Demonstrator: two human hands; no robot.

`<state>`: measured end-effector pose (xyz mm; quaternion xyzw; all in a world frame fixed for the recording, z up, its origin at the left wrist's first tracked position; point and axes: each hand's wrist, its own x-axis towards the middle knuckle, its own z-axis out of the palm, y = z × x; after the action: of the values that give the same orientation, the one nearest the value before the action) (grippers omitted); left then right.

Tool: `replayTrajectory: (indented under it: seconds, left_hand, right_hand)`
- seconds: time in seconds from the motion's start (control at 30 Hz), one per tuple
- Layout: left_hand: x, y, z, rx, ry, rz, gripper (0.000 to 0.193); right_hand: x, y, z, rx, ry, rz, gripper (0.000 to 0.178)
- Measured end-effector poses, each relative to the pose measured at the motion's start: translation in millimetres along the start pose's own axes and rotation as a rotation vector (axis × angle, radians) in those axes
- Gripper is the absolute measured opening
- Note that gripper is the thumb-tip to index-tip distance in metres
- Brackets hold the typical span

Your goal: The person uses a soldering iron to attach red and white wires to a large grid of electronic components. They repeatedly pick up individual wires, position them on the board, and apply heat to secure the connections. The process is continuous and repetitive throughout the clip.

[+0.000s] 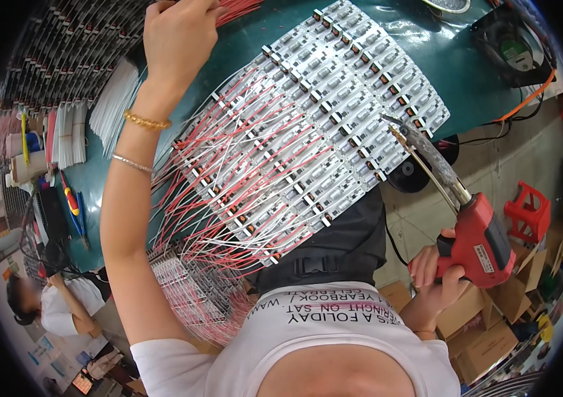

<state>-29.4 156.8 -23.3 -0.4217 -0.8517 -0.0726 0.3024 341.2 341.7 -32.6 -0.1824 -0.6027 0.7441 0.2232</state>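
My right hand [437, 274] is wrapped round the handle of a red and black soldering gun [483, 245]. Its long metal tip reaches up and left, over the right edge of a large panel [334, 126] of pale circuit modules in rows. Red and white wires [248, 152] are attached across the panel's left part and trail off its lower left side. My left arm stretches forward past the panel. At the top edge my left hand [179, 43] is closed, beside a bundle of red wires [238, 10]; the fingertips are partly cut off, so what they hold is hidden.
White wire bundles [115, 99] and stacked modules [73, 49] lie at the left of the green table [89, 175], with a screwdriver [70, 198]. A black fan [516, 49] stands far right. Red stools [527, 212] and cardboard boxes [486, 337] are on the floor. Another person [63, 304] sits left.
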Motion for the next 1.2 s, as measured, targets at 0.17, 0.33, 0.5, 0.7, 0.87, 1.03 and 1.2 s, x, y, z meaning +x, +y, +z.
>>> replayTrajectory:
  seconds: [0.17, 0.33, 0.5, 0.7, 0.87, 1.03, 1.2]
  left_hand:
    - [-13, 20, -24, -0.478, -0.016, -0.358, 0.007]
    - [-40, 72, -77, -1.089, -0.297, -0.651, 0.015]
    - [-71, 113, -104, -0.863, -0.413, -0.41, 0.009]
    - [-90, 124, -104, -0.881, -0.382, -0.375, 0.015]
    - [-99, 124, -105, -0.895, -0.401, -0.391, 0.015]
    - [-103, 128, -99, -0.877, -0.338, -0.376, 0.017]
    - [-105, 129, -95, -0.842, -0.301, -0.337, 0.017]
  right_hand:
    - [-2, 3, -6, 0.024, -0.056, -0.012, 0.063]
    - [-8, 1, -7, 0.012, -0.044, -0.004, 0.063]
    - [-20, -10, -7, -0.077, 0.067, 0.171, 0.085]
    - [-31, -12, -5, -0.162, 0.082, 0.152, 0.09]
    - [-31, -3, -9, -0.046, -0.017, 0.091, 0.079]
    - [-26, -7, 4, -0.201, -0.032, 0.109, 0.075]
    - [-25, -5, 4, -0.199, -0.04, 0.11, 0.07]
